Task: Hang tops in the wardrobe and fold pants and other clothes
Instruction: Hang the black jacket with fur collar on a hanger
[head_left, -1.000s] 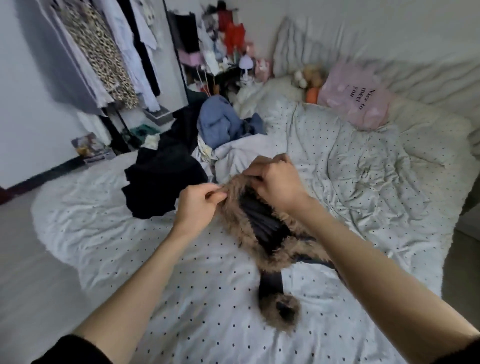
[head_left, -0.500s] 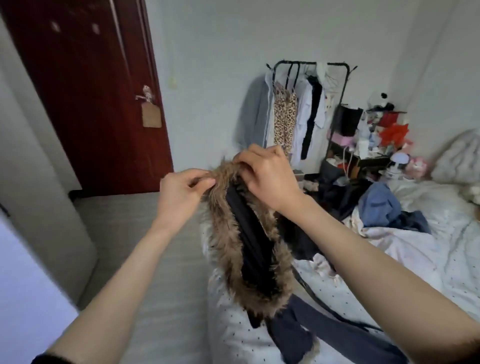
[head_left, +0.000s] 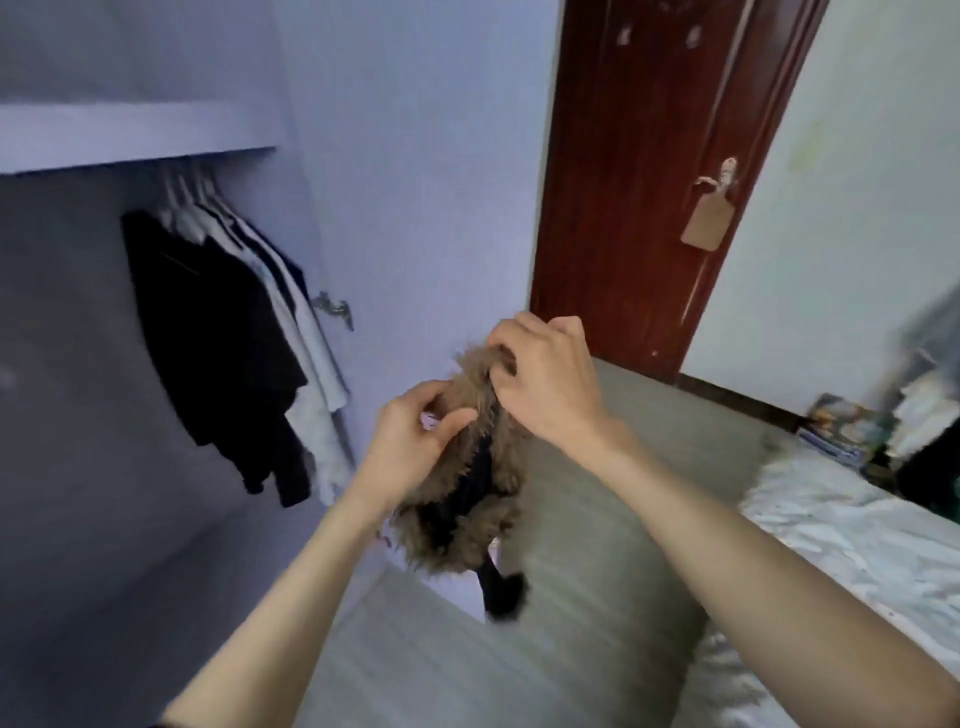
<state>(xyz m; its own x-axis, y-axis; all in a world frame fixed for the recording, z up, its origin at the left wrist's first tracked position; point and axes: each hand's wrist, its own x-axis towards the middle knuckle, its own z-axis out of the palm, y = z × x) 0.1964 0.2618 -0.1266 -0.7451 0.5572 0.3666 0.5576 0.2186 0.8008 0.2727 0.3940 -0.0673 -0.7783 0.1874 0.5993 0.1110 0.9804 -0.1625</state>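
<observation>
Garment in hand: a dark top with a brown fur trim (head_left: 467, 499), held up in the air in front of me, over the floor between the bed and the open wardrobe (head_left: 135, 135). My left hand (head_left: 415, 441) pinches the fur edge between thumb and fingers; my right hand (head_left: 545, 384) has its fingers curled into the fur at the top, just beside the left. The cloth hangs bunched below both hands, a dark tail dangling at the bottom.

Step, as I judge it: carrying a top to the wardrobe to hang it. Not yet on a hanger; none is visible in either hand.

Wardrobe, left of view: dark and white hung clothes (head_left: 234, 338) crowd the space under the shelf, hangers bunched together. Red-brown door (head_left: 649, 182) straight ahead; bed edge (head_left: 831, 545) at lower right.

Next move, my estimate: find the collar or shoulders in the bunched fur, free one hand to take a hanger, thread it in. The fur hides the neckline, so I expect some fumbling. Whether a spare hanger is free, I cannot tell.
</observation>
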